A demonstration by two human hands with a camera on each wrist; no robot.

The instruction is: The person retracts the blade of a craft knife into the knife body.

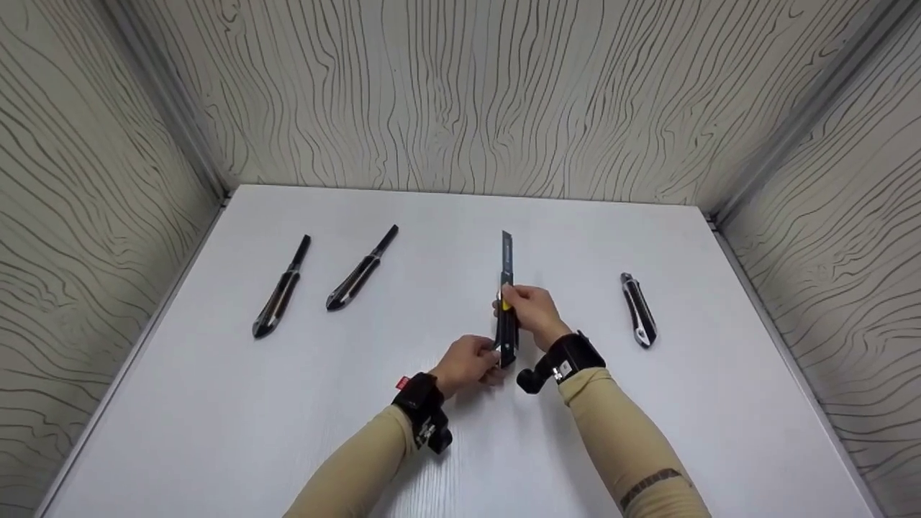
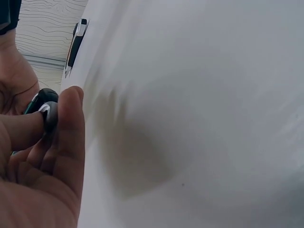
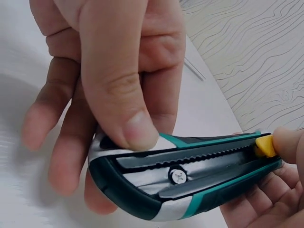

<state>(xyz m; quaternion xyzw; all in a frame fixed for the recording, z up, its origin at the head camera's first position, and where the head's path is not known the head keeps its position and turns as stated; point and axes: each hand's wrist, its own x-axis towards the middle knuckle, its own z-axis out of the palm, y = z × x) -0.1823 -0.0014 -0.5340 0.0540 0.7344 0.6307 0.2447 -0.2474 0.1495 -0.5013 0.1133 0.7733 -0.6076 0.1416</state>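
A black and teal utility knife is held just above the white table, its dark blade extended and pointing away from me. My left hand grips the rear end of the handle; in the right wrist view its thumb presses on top of the knife with the fingers curled beneath. My right hand holds the handle farther forward, its thumb on the yellow slider. In the left wrist view only the knife's rear tip shows between my fingers.
Two black utility knives lie at the left with blades out. A third knife, blade retracted, lies at the right and shows in the left wrist view. Patterned walls enclose three sides.
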